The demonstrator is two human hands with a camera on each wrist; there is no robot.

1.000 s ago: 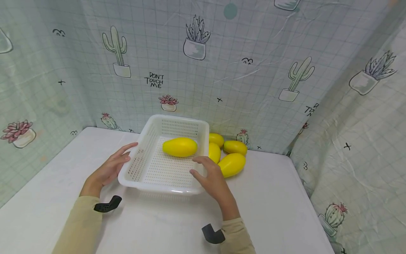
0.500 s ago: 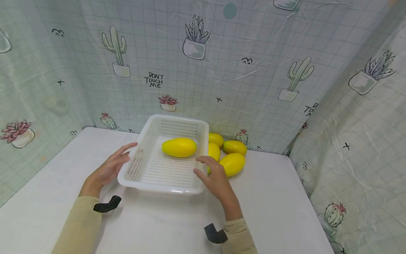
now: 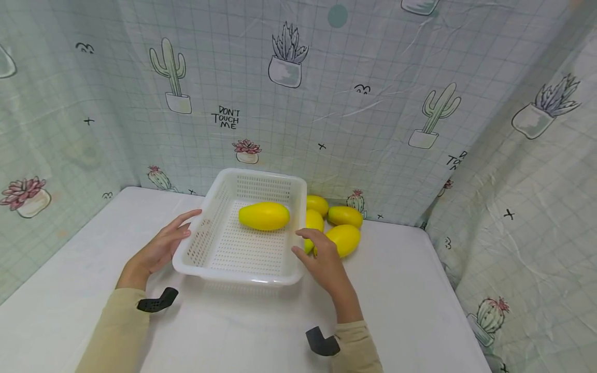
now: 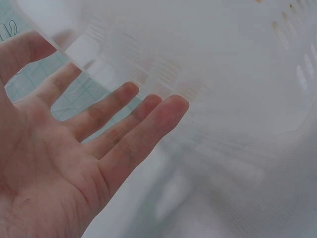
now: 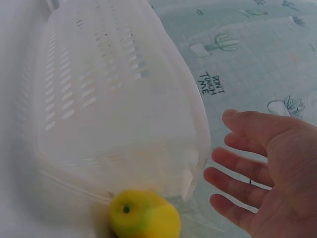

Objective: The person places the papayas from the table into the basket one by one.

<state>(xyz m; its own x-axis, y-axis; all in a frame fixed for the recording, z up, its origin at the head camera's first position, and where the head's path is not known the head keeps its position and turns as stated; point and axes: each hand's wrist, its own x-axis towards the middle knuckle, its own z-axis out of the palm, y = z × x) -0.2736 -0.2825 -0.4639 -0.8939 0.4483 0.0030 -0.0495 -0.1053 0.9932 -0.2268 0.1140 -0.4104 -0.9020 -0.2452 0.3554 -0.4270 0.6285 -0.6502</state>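
A white perforated plastic basket point(image 3: 242, 254) stands on the table with one yellow mango point(image 3: 264, 216) lying inside. Along its left side is my left hand point(image 3: 160, 251), fingers extended; in the left wrist view the fingertips point(image 4: 171, 106) come right up against the outer wall below the rim. My right hand point(image 3: 323, 261) hovers by the right rim, thumb and fingers spread and nothing held. The right wrist view shows a gap between those fingers and the basket rim, and a mango point(image 5: 143, 218) beside the basket wall.
Several more mangoes lie just right of the basket, including a near one point(image 3: 345, 240) partly behind the right hand and a far one point(image 3: 345, 216). A cactus-print curtain point(image 3: 373, 124) encloses the white table point(image 3: 401, 290) at the back and sides.
My right hand has drifted to the right, from over the basket's inside to its right rim, covering more of the near mango. The left hand and basket have stayed in place.
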